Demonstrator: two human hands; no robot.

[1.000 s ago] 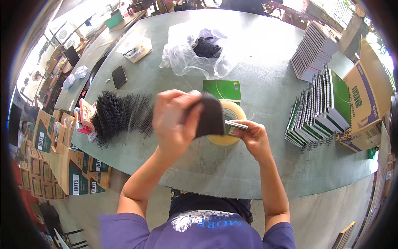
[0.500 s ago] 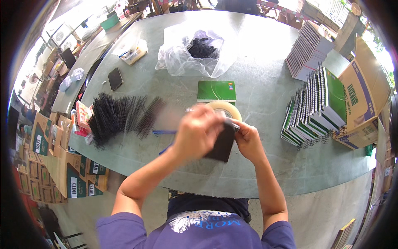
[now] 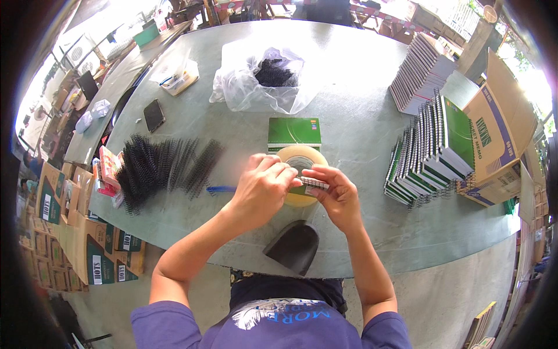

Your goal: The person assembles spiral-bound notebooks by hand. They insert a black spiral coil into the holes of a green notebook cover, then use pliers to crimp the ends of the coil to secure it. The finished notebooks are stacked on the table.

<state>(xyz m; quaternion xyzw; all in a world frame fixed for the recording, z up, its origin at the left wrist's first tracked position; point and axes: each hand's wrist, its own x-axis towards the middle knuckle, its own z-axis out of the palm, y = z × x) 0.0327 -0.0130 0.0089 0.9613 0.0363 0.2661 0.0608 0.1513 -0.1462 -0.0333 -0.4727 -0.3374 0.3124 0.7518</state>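
Both hands meet above a large roll of clear tape (image 3: 317, 156). My right hand (image 3: 339, 198) grips a small spiral notebook (image 3: 314, 182), its white edge with dark coil loops facing up and a bit of green below. My left hand (image 3: 261, 185) is closed, fingertips pinched at the notebook's left end; what lies under them is hidden. Nearer me, a black round-ended piece (image 3: 295, 247) rests at the table's edge, touched by neither hand. Behind the tape lies a green pocket notebook (image 3: 294, 131). A blue pen-like stick (image 3: 220, 189) is left of my left hand.
A heap of black plastic coils (image 3: 157, 168) lies left. Farther back are a phone (image 3: 154, 115), a plastic tub (image 3: 181, 78) and a clear bag (image 3: 235, 87) of black coils. To the right stand green spiral notebooks (image 3: 433, 148), a taller notebook stack (image 3: 421, 75) and an open carton (image 3: 503, 139).
The black piece, earlier between my hands, now rests near the table edge. My left hand has slowed from a blur and come against the notebook in my right hand.
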